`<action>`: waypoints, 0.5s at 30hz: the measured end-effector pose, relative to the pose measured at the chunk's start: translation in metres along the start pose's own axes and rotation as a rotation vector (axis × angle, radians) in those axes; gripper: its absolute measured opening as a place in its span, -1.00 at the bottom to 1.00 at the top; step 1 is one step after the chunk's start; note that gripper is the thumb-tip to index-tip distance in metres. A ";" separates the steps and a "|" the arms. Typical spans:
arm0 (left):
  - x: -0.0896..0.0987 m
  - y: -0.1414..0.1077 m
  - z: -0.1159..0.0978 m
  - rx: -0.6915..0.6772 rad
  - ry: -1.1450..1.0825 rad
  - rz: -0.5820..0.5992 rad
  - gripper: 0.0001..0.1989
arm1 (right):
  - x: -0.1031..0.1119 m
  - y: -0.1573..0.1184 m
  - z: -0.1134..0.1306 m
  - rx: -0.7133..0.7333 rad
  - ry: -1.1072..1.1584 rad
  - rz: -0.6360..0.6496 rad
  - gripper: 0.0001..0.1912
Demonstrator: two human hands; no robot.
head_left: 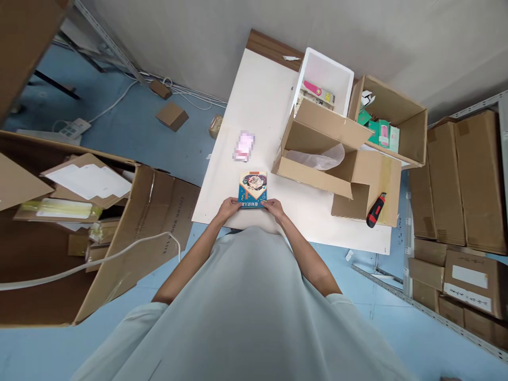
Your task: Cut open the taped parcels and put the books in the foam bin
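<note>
A small blue and cream box or book (253, 189) with a round picture and printed characters lies at the front edge of the white table (257, 100). My left hand (229, 208) grips its lower left corner, and my right hand (273, 207) grips the lower right corner, fingers closed on it. Just beyond it on the table is a pinkish, blurred-out item (244, 146).
An open cardboard box (313, 177) with plastic wrap stands right of my hands. Behind it are a white bin (331, 63) and another carton (408, 124). A red-black cutter (375, 210) rests on a flap. A large carton (130, 227) stands left.
</note>
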State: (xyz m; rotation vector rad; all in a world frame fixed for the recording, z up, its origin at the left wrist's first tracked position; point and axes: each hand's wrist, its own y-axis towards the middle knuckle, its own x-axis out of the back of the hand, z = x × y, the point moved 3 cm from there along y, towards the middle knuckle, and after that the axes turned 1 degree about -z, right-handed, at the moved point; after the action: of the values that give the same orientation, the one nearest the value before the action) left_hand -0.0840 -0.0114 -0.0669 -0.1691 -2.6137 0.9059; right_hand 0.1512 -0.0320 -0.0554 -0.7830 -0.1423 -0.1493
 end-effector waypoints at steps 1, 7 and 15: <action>0.003 -0.002 -0.004 0.002 -0.041 -0.007 -0.62 | -0.002 -0.001 0.004 -0.001 0.026 -0.009 -0.51; 0.028 -0.017 -0.034 -0.067 -0.259 -0.070 -0.52 | -0.001 -0.009 0.046 0.021 0.161 -0.017 -0.50; 0.062 -0.022 -0.065 -0.425 -0.056 -0.023 -0.23 | 0.040 -0.051 0.082 -0.093 0.391 0.111 -0.84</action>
State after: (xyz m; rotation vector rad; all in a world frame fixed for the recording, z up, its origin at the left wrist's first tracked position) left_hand -0.1162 0.0228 0.0128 -0.2243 -2.8208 0.3393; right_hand 0.1753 -0.0125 0.0447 -0.8380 0.2792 -0.2018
